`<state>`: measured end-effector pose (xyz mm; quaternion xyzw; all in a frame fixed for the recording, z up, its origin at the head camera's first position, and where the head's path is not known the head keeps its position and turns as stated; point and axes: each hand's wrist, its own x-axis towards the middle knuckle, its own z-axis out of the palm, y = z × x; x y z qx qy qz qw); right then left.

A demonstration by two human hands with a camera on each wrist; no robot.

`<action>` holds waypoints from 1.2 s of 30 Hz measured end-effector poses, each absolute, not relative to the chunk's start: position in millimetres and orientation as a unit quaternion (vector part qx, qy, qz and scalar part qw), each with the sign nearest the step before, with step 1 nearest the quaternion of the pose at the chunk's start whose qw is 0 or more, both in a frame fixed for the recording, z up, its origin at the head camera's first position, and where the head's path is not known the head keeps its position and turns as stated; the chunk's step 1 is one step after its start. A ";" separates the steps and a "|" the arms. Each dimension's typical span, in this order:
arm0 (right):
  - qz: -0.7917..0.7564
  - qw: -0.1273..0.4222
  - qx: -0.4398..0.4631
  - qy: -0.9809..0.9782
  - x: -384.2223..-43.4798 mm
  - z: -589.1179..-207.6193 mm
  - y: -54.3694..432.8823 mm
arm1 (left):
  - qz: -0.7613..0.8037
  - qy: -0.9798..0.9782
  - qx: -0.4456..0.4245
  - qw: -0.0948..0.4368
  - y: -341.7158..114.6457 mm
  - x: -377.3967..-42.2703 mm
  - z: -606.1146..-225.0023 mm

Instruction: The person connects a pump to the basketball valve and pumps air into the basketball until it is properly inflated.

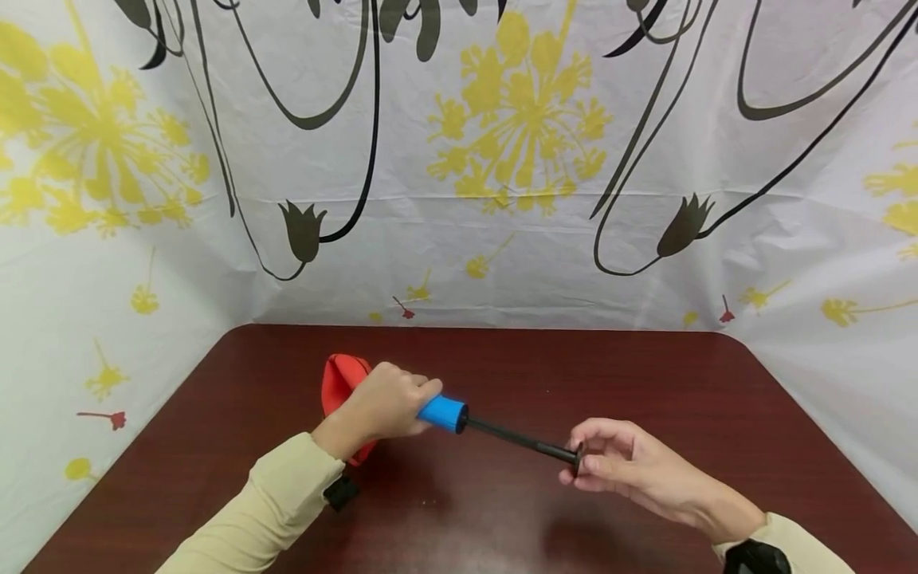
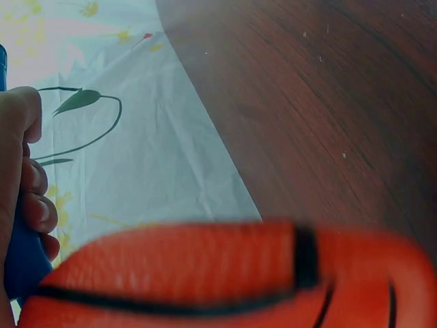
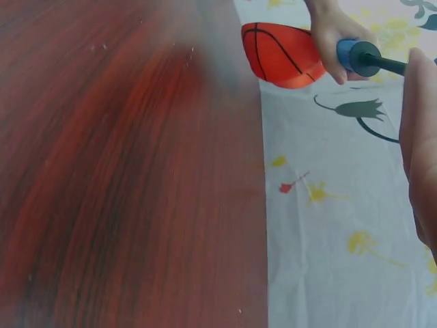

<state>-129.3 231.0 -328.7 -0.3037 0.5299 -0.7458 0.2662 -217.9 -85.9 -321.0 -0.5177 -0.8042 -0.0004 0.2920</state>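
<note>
My left hand (image 1: 387,402) grips the blue barrel of a hand pump (image 1: 443,414), fingers wrapped round it. From the barrel's open end a long black rod (image 1: 519,438) reaches to the right. At the rod's far end, my right hand (image 1: 638,472) holds the small black handle (image 1: 579,458) between thumb and fingers. Behind the left hand is a limp, part-flat red ball (image 1: 341,383) with black basketball lines, at the barrel's other end. It looms large and blurred across the bottom of the left wrist view, where the ball (image 2: 205,263) looks folded. The left hand hides where pump and ball meet.
A dark red-brown wooden table (image 1: 502,359) with rounded far corners lies under both hands. White cloth (image 1: 445,263) printed with yellow and dark plants hangs behind it and along both sides.
</note>
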 end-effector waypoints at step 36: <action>-0.713 0.122 -0.483 0.493 -167.4 -330.0 183.7 | 0.002 -0.796 -0.516 0.317 -41.7 -201.0 -305.5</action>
